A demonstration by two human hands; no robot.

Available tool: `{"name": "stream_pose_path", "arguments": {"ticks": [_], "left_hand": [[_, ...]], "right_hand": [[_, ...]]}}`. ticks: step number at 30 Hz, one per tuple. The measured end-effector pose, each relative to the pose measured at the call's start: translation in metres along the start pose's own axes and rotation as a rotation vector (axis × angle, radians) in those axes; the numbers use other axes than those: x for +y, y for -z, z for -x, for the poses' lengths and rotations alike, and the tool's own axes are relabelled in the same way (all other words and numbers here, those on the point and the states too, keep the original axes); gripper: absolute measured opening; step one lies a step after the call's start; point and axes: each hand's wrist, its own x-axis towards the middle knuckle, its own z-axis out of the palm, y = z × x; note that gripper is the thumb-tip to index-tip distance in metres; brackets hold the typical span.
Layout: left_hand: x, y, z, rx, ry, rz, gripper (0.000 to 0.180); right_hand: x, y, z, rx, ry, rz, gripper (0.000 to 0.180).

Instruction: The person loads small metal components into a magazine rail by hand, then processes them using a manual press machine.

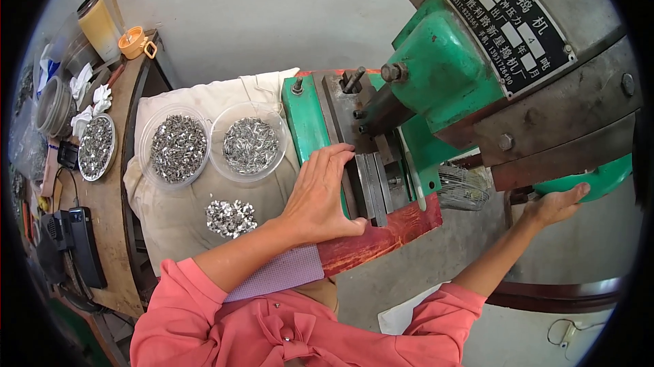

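Left hand (320,193) is spreading along a steel block (371,186), right hand (555,206) is gripping a green wheel (603,179) (black nameplate (507,23)'s showing pale characters, lol).

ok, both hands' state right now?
Left hand: open, spread beside the grey rectangular steel block.
Right hand: at the green curved wheel rim; grip partly hidden, can't tell.

Metalworking workshop, small: green punch press (446,70) at right on red-painted wooden stand (405,228); clear plastic tubs (249,174) of small metal pieces (178,149), left of press; cluttered wooden workbench (117,231) along left side
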Motion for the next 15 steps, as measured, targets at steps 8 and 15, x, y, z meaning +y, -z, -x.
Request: {"name": "stream_pose_path", "arguments": {"ticks": [8,15], "left_hand": [[-0.007,-0.001,-0.019,0.058,-0.020,-0.072,0.091],[-0.029,-0.005,-0.050,0.131,-0.017,-0.088,0.090]], "right_hand": [[-0.056,0.023,-0.114,-0.358,-0.261,0.051,0.041],[-0.057,0.032,-0.211,-0.512,-0.230,0.287,0.021]]}}
